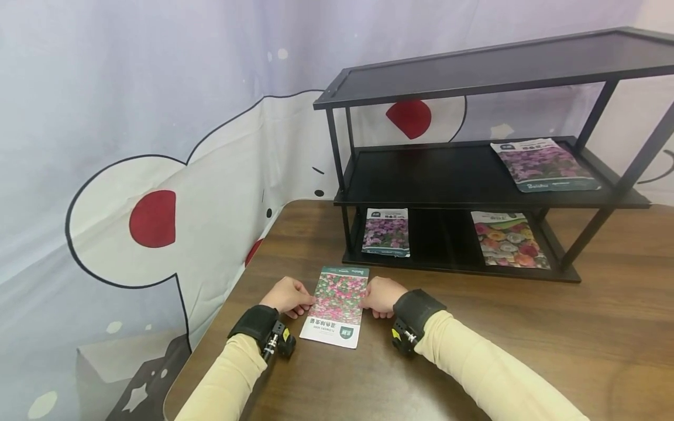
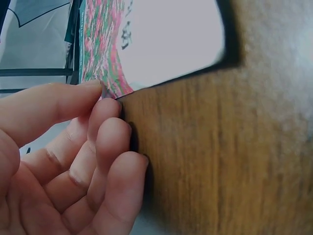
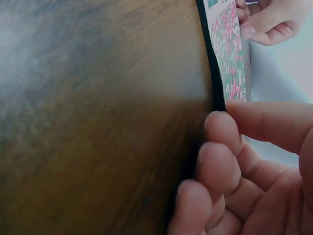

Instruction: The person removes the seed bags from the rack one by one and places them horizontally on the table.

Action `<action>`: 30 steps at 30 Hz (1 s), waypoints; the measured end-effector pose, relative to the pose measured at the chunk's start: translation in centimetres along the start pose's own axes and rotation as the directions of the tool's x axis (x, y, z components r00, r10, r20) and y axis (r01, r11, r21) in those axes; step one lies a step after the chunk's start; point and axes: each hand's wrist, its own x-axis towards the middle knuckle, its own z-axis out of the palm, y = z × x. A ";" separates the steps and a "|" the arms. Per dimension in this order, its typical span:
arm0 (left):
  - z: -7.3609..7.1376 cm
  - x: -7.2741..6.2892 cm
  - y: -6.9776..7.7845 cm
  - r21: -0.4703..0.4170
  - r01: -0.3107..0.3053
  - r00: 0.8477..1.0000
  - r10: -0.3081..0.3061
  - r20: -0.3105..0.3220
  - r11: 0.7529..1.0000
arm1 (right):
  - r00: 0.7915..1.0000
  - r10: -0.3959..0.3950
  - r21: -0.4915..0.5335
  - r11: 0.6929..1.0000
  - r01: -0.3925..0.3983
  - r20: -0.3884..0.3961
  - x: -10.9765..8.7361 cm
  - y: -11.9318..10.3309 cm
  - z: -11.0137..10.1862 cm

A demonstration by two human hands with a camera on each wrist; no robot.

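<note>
A flower seed packet (image 1: 337, 301) with pink blossoms and a white end lies before me, its lettering upside down in the head view. My left hand (image 1: 288, 297) pinches its left edge between thumb and forefinger. On the opposite edge, my right hand (image 1: 383, 296) pinches the packet in the same way. The left wrist view shows the thumb over the printed face of the packet (image 2: 100, 44), the other fingers curled beneath. In the right wrist view, a dark shadow runs along the edge of the packet (image 3: 228, 54).
A black three-level rack (image 1: 442, 175) stands behind the packet. On its bottom level are a purple-flower packet (image 1: 386, 232) at left and a mixed-colour flower packet (image 1: 509, 240) at right. More purple-flower packets (image 1: 544, 165) lie on the middle level. The wooden table (image 1: 500, 327) meets a patterned curtain.
</note>
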 end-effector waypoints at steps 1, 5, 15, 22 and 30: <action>-0.1 0.0 0.0 -0.002 -0.004 1.000 0.004 0.003 1.000 | 1.000 0.000 0.001 1.000 0.000 -0.001 0.0 0.1 0.0; 0.1 0.1 0.3 -0.001 -0.017 1.000 0.017 -0.005 1.000 | 1.000 0.001 0.041 0.999 -0.001 0.001 0.0 0.6 -0.1; 1.6 0.2 4.1 -0.078 -0.287 0.940 0.265 -0.215 0.955 | 0.991 -0.087 0.196 0.975 0.105 -0.102 -3.9 2.7 -4.7; 3.8 -1.0 11.5 -0.180 -0.527 0.849 0.504 -0.157 0.831 | 0.973 -0.122 0.209 0.964 0.164 -0.198 -7.9 4.4 -10.5; 5.9 -1.1 21.3 -0.412 -0.548 0.802 0.597 -0.011 0.729 | 0.954 -0.045 0.181 0.978 0.102 -0.295 -12.0 4.8 -16.5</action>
